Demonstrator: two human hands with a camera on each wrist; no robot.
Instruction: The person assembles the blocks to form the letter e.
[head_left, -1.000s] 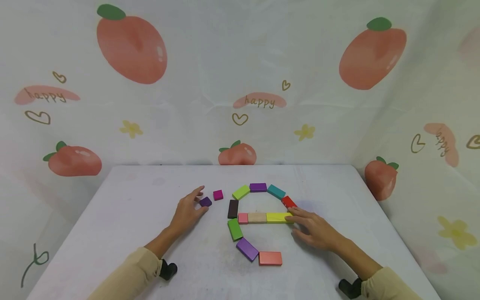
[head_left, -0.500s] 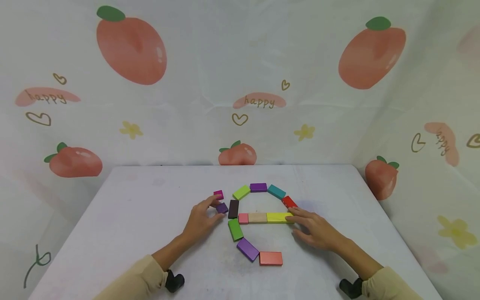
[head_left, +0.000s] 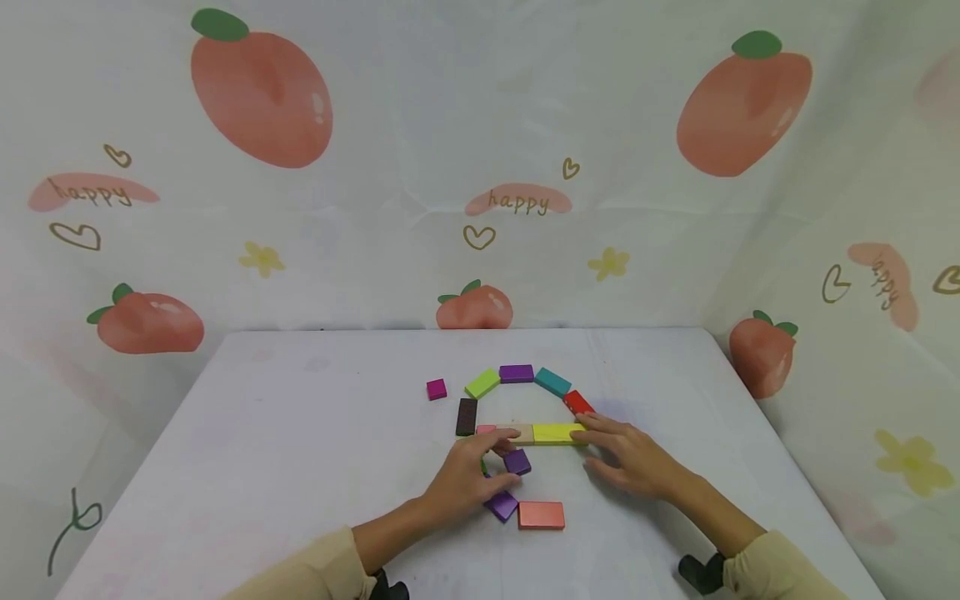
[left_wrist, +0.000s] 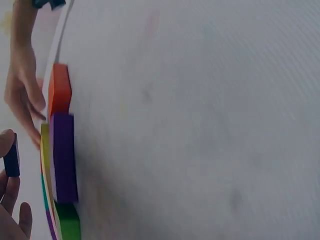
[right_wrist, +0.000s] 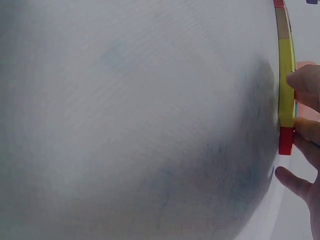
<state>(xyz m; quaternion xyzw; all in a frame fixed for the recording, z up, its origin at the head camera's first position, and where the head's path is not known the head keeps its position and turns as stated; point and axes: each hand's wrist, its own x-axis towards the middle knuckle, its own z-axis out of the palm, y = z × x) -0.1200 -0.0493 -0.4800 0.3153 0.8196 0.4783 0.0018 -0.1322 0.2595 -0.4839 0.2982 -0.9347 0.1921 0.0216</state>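
Note:
My left hand (head_left: 467, 473) pinches a small dark purple block (head_left: 517, 462) between thumb and fingers, over the lower left part of a curved line of coloured blocks. In the left wrist view the same block (left_wrist: 12, 159) is held up off the white table. Below the hand, the longer purple block (head_left: 502, 505) and a green block are partly hidden. My right hand (head_left: 637, 458) rests its fingertips at the right end of the yellow block (head_left: 555, 433), close to the red block (head_left: 578, 402). Its fingers are extended in the right wrist view, touching the yellow block (right_wrist: 286, 80).
Lime (head_left: 482, 384), purple (head_left: 516, 373) and teal (head_left: 552, 382) blocks form the top of the curve, with a black block (head_left: 467, 417) at left. A salmon block (head_left: 542, 516) ends it at the bottom. One magenta cube (head_left: 437, 389) lies apart at upper left.
The left hand has carried the small dark purple block rightward and nearer the person, past the black block to inside the lower curve. My right hand has stayed in place.

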